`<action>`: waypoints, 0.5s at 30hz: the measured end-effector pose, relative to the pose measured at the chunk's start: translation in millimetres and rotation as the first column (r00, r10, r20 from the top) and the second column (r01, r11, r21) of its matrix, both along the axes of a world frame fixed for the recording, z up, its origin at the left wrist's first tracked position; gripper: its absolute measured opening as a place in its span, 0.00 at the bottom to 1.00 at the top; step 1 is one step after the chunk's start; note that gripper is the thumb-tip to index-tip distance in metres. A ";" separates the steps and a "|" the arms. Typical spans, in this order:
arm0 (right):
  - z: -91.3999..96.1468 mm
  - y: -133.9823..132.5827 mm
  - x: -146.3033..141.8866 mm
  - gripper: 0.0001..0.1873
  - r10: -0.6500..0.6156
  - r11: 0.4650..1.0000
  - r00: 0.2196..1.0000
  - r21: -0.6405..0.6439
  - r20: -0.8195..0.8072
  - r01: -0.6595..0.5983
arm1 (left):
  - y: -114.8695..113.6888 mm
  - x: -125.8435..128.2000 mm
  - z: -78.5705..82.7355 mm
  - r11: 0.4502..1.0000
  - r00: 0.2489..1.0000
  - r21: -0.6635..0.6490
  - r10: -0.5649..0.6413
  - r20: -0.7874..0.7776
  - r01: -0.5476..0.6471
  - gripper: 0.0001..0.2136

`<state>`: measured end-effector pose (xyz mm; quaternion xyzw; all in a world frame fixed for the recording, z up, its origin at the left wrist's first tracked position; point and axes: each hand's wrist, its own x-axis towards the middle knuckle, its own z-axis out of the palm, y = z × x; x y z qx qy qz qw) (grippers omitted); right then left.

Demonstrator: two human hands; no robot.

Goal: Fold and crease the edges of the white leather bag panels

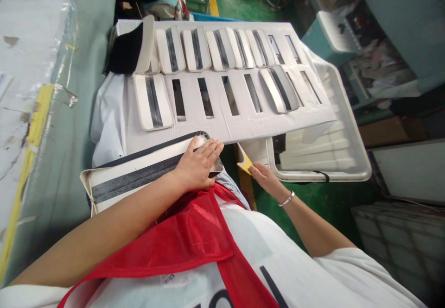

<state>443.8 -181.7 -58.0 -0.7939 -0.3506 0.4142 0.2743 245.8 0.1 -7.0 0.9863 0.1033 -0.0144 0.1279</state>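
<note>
My left hand point(200, 162) lies flat, fingers stretched, over the right end of a long off-white piece point(135, 162) with raised dark edges and a dark grey stripe along its middle. This piece rests near my lap, in front of the board. My right hand point(266, 178) grips a flat yellow tool with a curved notch point(244, 160), held off to the right and apart from the piece. On a white slotted board point(215, 129) sit several white curved panels point(153, 102), each with a dark central stripe.
A black-and-white piece point(127, 46) stands at the board's far left corner. Under the board's right side is a large white plastic tub point(361, 160). To my left runs a plastic-covered table point(38, 30). A teal bin point(325, 34) stands at the back right.
</note>
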 end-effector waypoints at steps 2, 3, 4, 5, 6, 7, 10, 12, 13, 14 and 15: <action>20.4 1.7 6.9 0.24 0.195 0.981 0.962 -0.031 0.189 -0.193 | -5.6 -4.3 -1.2 0.998 0.998 0.026 0.063 0.020 -0.064 0.39; 29.7 7.8 7.8 0.23 0.309 0.951 0.905 -0.068 0.291 -0.302 | -8.5 -6.7 -1.7 0.995 0.995 0.037 0.094 0.032 -0.095 0.39; 38.0 16.4 7.4 0.23 0.420 0.905 0.828 -0.109 0.372 -0.411 | -11.4 -9.1 -2.1 0.991 0.991 0.047 0.123 0.044 -0.125 0.39; 45.1 26.5 6.0 0.23 0.516 0.850 0.746 -0.144 0.421 -0.506 | -14.2 -11.6 -2.4 0.987 0.987 0.056 0.150 0.058 -0.153 0.39; 51.0 37.0 4.2 0.22 0.585 0.798 0.683 -0.162 0.436 -0.580 | -16.9 -14.1 -2.8 0.981 0.982 0.065 0.176 0.072 -0.181 0.39; 55.8 47.0 2.5 0.22 0.643 0.747 0.635 -0.171 0.427 -0.642 | -19.4 -16.5 -3.1 0.976 0.976 0.072 0.200 0.086 -0.206 0.39; 64.9 68.6 0.2 0.19 0.752 0.651 0.600 -0.165 0.273 -0.741 | -25.4 -22.7 -4.4 0.962 0.961 0.088 0.248 0.119 -0.259 0.39; 67.3 76.0 1.7 0.18 0.770 0.637 0.634 -0.142 0.070 -0.758 | -27.8 -25.8 -5.6 0.960 0.959 0.093 0.252 0.131 -0.265 0.39; 67.5 78.4 3.1 0.18 0.761 0.638 0.647 -0.127 -0.046 -0.760 | -28.4 -27.0 -6.3 0.960 0.959 0.095 0.248 0.135 -0.262 0.39; 67.1 80.4 4.6 0.18 0.743 0.643 0.652 -0.112 -0.152 -0.758 | -28.8 -28.0 -6.9 0.961 0.960 0.097 0.245 0.139 -0.259 0.38; 66.3 82.2 6.2 0.18 0.718 0.652 0.653 -0.098 -0.239 -0.752 | -28.9 -28.7 -7.6 0.961 0.960 0.098 0.242 0.142 -0.257 0.37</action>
